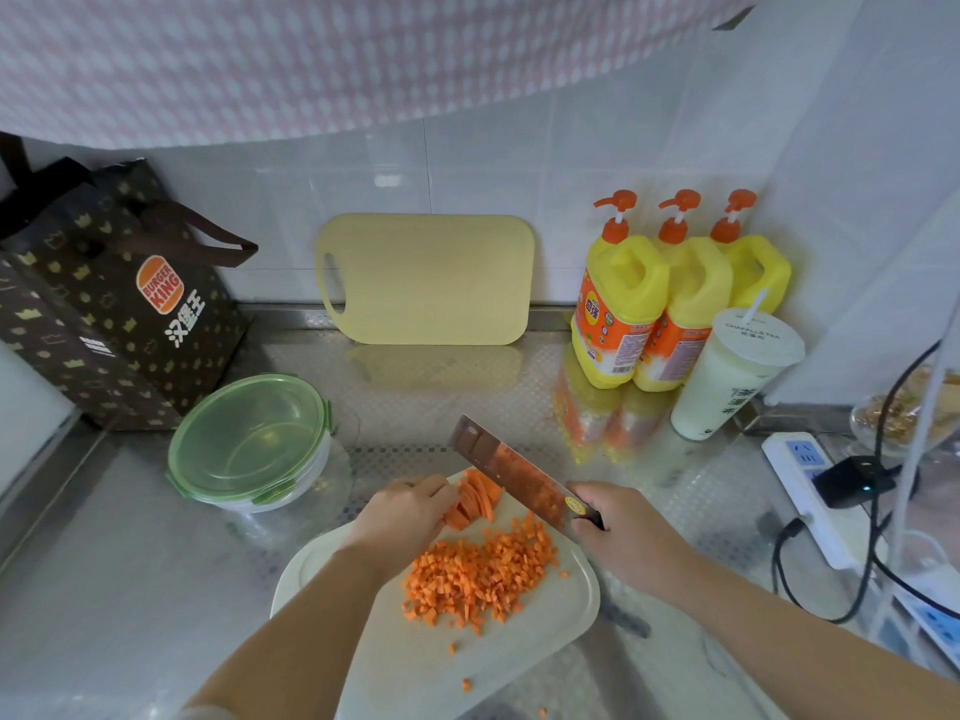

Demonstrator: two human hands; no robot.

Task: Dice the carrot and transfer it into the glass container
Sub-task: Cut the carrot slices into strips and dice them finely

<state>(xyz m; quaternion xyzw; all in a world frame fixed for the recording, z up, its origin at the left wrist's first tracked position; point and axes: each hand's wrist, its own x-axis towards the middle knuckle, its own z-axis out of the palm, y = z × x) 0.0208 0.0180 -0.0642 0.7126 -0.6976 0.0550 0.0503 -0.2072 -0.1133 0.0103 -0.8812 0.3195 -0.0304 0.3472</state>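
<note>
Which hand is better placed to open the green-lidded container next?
Left, probably. The left hand holds the carrot slices, nearer the glass container; the right hand grips the knife, farther away.

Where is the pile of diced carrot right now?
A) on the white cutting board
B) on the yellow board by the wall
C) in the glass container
A: the diced carrot lies heaped on the white cutting board, beside the carrot slices the left hand holds and the knife the right hand grips.
</note>
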